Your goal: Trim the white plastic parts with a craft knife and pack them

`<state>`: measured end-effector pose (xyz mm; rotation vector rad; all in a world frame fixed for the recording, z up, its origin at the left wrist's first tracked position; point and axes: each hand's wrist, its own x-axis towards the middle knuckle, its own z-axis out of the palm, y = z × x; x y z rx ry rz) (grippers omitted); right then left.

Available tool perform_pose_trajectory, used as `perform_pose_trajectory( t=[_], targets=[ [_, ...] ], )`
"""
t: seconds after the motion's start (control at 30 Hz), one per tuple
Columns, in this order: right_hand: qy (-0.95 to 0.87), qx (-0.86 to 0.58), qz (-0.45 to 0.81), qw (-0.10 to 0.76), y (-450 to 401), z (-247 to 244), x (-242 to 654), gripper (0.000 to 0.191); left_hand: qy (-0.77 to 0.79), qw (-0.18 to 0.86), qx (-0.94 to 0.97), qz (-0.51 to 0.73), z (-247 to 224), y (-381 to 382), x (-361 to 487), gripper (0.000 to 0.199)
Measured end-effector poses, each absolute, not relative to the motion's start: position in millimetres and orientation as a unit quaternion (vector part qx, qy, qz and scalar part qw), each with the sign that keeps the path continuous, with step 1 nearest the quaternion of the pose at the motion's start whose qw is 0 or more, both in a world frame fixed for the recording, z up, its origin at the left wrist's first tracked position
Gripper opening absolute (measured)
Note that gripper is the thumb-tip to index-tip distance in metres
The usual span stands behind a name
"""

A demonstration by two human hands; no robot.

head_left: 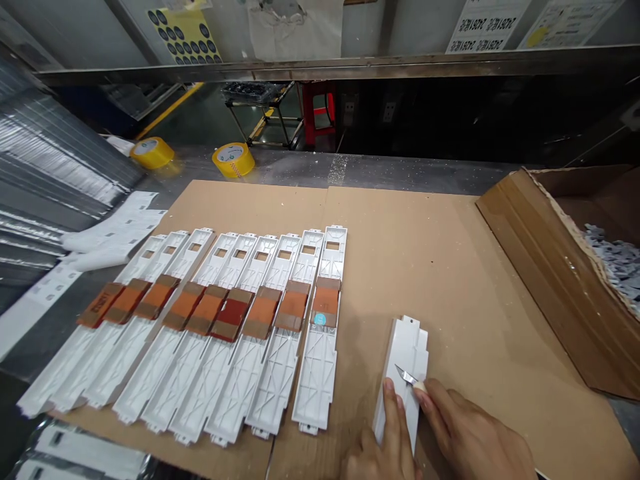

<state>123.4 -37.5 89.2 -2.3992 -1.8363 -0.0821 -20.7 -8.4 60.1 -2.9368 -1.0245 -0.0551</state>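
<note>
a white plastic panel (406, 373) lies on the cardboard sheet (425, 267) that covers the bench (310, 167), near the person and a little right of centre. the left hand (385, 447) presses down on the near end of this panel, its fingers flat on the plastic. the right hand (470, 433) comes in from the right and pinches a small blade (406, 375) between thumb and forefinger; the blade's tip rests on the panel's surface, about midway along its visible length.

just to the left of this panel, a row of white plastic panels (210, 347) lies side by side on the cardboard sheet, long sides touching or nearly so, running from near to far. each one carries a brown or orange tape patch (293, 305) across its middle, and the rightmost has a small blue round sticker (320, 319).

at the far left of the bench sit two rolls of yellow tape (233, 160), well apart from the hands. an open cardboard box (565, 267) stands at the right, holding pale scraps (617, 263). loose white strips (110, 230) lie at the left beyond the row
</note>
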Motion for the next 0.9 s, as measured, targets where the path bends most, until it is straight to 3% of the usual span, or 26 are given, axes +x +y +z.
perform_pose_trajectory(
  t=[0.17, 0.3, 0.43, 0.63, 0.73, 0.9],
  targets=[
    [-0.595, -0.802, 0.013, 0.052, -41, 84, 125, 0.040, -0.327, 0.020, -0.944, -0.027, 58, -8, -22, 0.074],
    [-0.559, -0.818, 0.127, 0.048, -48, 78, 134, 0.033, -0.332, 0.021, -0.943, -0.028, 56, -9, -23, 0.072],
    [-0.497, -0.830, 0.248, 0.044, -51, 74, 139, 0.039, -0.332, 0.030, -0.943, -0.027, 52, -11, -23, 0.071],
    [-0.399, -0.841, 0.348, 0.111, -51, 72, 137, 0.046, -0.327, 0.013, -0.945, -0.025, 54, -9, -24, 0.070],
    [-0.391, -0.851, 0.321, 0.142, -51, 74, 136, 0.045, -0.319, 0.007, -0.948, -0.018, 58, -7, -23, 0.071],
    [-0.472, -0.852, 0.151, 0.168, -42, 79, 124, 0.032, -0.311, 0.008, -0.950, -0.033, 58, -5, -24, 0.073]
  ],
)
